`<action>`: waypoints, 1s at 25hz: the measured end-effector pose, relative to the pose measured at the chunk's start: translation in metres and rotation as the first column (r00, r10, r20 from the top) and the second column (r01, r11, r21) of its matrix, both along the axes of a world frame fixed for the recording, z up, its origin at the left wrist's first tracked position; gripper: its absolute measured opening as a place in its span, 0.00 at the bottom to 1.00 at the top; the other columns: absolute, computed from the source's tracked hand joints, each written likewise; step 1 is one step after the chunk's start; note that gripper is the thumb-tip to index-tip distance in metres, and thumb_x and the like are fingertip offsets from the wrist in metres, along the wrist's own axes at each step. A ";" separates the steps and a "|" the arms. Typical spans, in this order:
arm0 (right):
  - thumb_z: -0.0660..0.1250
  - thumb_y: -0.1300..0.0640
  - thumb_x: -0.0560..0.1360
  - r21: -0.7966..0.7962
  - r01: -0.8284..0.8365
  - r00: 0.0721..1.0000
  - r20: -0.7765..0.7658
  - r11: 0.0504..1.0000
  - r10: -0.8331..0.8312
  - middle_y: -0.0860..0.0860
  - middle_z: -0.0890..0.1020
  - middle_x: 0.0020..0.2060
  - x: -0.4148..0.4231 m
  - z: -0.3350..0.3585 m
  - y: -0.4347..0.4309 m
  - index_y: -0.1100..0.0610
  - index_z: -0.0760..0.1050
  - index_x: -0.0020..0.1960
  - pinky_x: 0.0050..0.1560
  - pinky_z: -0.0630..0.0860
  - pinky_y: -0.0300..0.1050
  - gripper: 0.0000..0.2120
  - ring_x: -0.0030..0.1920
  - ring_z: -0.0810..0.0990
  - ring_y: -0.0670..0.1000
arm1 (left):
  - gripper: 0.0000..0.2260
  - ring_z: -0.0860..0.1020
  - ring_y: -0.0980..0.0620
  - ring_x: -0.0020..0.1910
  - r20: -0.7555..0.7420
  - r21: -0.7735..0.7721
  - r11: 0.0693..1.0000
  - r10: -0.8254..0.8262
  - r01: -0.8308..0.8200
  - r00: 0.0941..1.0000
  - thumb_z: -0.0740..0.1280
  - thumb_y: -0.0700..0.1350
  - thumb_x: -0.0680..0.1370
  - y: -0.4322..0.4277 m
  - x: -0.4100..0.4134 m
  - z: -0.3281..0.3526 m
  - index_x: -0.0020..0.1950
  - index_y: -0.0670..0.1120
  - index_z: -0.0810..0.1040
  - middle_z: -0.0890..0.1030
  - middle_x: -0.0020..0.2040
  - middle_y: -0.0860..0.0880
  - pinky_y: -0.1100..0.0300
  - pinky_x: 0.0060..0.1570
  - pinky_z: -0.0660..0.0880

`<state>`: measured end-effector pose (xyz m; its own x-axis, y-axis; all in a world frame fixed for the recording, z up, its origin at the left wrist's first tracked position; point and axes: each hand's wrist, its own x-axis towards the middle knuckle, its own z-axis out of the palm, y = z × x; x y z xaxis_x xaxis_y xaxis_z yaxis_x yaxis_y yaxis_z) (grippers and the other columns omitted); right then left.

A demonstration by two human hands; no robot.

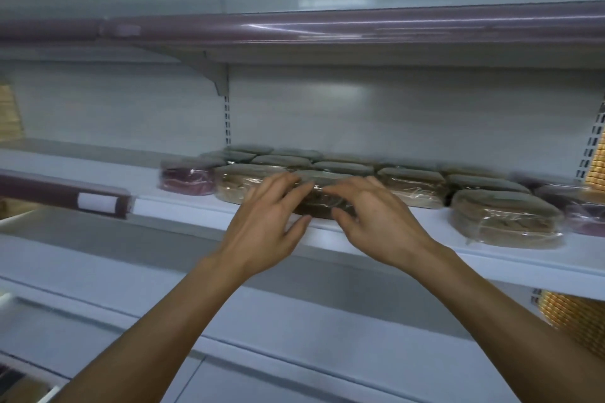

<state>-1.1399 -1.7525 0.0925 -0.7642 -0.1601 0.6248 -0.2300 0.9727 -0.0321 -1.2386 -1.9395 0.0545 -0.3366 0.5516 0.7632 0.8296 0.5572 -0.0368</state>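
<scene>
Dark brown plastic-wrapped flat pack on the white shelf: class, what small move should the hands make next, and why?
Probably slide the dark brown plastic-wrapped flat pack back a little. The left hand and right hand hold it at the white shelf lip, ahead of the tan wrapped packs beside it.

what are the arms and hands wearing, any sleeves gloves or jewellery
Nothing is worn that shows. The left hand and right hand have no gloves, and no rings, watch or bracelet can be seen. Both forearms are uncovered down to the frame's edge, with no sleeve in view.
</scene>
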 end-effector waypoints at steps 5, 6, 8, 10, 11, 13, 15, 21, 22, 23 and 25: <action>0.64 0.54 0.78 0.038 -0.079 0.997 0.002 0.996 0.079 0.45 0.76 0.65 -0.027 0.003 -0.045 0.48 0.73 0.69 0.61 0.65 0.39 0.19 0.63 0.69 0.50 | 0.26 0.67 0.45 0.70 0.112 0.019 0.991 0.131 -0.133 0.985 0.60 0.58 0.78 -0.056 -0.021 -0.003 0.75 0.51 0.67 0.70 0.70 0.47 0.45 0.65 0.70; 0.63 0.54 0.78 0.038 -0.102 0.995 0.019 0.994 0.101 0.45 0.75 0.65 -0.034 0.004 -0.052 0.48 0.72 0.70 0.60 0.64 0.37 0.20 0.63 0.69 0.50 | 0.27 0.67 0.45 0.71 0.138 0.028 0.987 0.155 -0.160 0.978 0.59 0.59 0.78 -0.066 -0.025 -0.004 0.75 0.51 0.66 0.69 0.71 0.47 0.44 0.66 0.70; 0.63 0.54 0.78 0.023 -0.145 0.988 0.049 0.989 0.144 0.46 0.75 0.66 -0.047 0.007 -0.066 0.47 0.70 0.71 0.60 0.65 0.38 0.21 0.64 0.69 0.50 | 0.27 0.65 0.45 0.72 0.202 0.050 0.975 0.204 -0.218 0.958 0.61 0.58 0.78 -0.085 -0.028 -0.007 0.76 0.52 0.65 0.67 0.73 0.46 0.44 0.67 0.69; 0.63 0.55 0.78 0.023 -0.183 0.981 0.068 0.983 0.181 0.47 0.75 0.65 -0.060 0.007 -0.080 0.46 0.69 0.72 0.63 0.65 0.41 0.22 0.64 0.69 0.51 | 0.28 0.63 0.44 0.73 0.275 0.056 0.963 0.240 -0.265 0.931 0.65 0.55 0.79 -0.100 -0.031 -0.011 0.77 0.55 0.62 0.65 0.74 0.45 0.44 0.67 0.69; 0.63 0.54 0.78 0.033 -0.199 0.977 0.079 0.979 0.196 0.47 0.76 0.65 -0.070 0.006 -0.089 0.45 0.68 0.72 0.64 0.65 0.41 0.23 0.64 0.69 0.51 | 0.29 0.63 0.44 0.73 0.302 0.055 0.956 0.258 -0.287 0.918 0.66 0.54 0.79 -0.107 -0.033 -0.010 0.78 0.56 0.61 0.64 0.74 0.45 0.44 0.67 0.69; 0.62 0.51 0.78 0.061 -0.207 0.975 0.096 0.977 0.200 0.46 0.75 0.65 -0.090 0.007 -0.106 0.45 0.69 0.71 0.63 0.66 0.45 0.21 0.64 0.69 0.51 | 0.30 0.61 0.44 0.72 0.353 0.054 0.941 0.294 -0.333 0.888 0.68 0.53 0.78 -0.119 -0.042 -0.001 0.78 0.56 0.59 0.61 0.74 0.45 0.47 0.67 0.68; 0.61 0.48 0.78 0.083 -0.189 0.978 0.107 0.978 0.180 0.46 0.75 0.65 -0.112 0.011 -0.121 0.48 0.70 0.67 0.59 0.69 0.46 0.18 0.64 0.69 0.52 | 0.32 0.58 0.43 0.74 0.404 0.020 0.917 0.358 -0.400 0.842 0.68 0.52 0.78 -0.126 -0.054 0.012 0.79 0.55 0.56 0.57 0.76 0.44 0.48 0.68 0.66; 0.63 0.45 0.78 0.114 -0.100 0.975 0.211 0.988 0.074 0.55 0.75 0.65 -0.169 0.028 -0.145 0.55 0.70 0.67 0.61 0.69 0.52 0.22 0.64 0.69 0.58 | 0.50 0.38 0.45 0.79 0.660 -0.072 0.917 0.339 -0.393 0.670 0.72 0.66 0.68 -0.140 -0.112 0.039 0.80 0.60 0.45 0.51 0.80 0.42 0.47 0.75 0.52; 0.63 0.44 0.77 0.109 -0.078 0.972 0.231 0.991 0.051 0.55 0.75 0.65 -0.177 0.029 -0.147 0.54 0.70 0.67 0.62 0.69 0.53 0.23 0.64 0.70 0.58 | 0.53 0.37 0.46 0.79 0.689 -0.098 0.917 0.342 -0.386 0.639 0.72 0.70 0.64 -0.142 -0.120 0.041 0.80 0.61 0.43 0.51 0.80 0.43 0.47 0.75 0.51; 0.62 0.42 0.77 0.103 -0.057 0.966 0.257 0.993 0.029 0.55 0.75 0.65 -0.186 0.030 -0.150 0.54 0.70 0.67 0.62 0.69 0.54 0.23 0.64 0.70 0.59 | 0.55 0.37 0.45 0.79 0.702 -0.127 0.914 0.358 -0.386 0.616 0.72 0.71 0.62 -0.144 -0.126 0.043 0.80 0.61 0.43 0.51 0.80 0.42 0.46 0.76 0.51; 0.61 0.38 0.77 0.113 -0.024 0.951 0.309 0.993 -0.012 0.56 0.77 0.64 -0.200 0.029 -0.153 0.54 0.70 0.66 0.63 0.69 0.56 0.25 0.64 0.71 0.60 | 0.54 0.39 0.43 0.79 0.708 -0.171 0.900 0.395 -0.400 0.586 0.74 0.68 0.66 -0.143 -0.133 0.044 0.80 0.60 0.42 0.45 0.80 0.40 0.45 0.76 0.51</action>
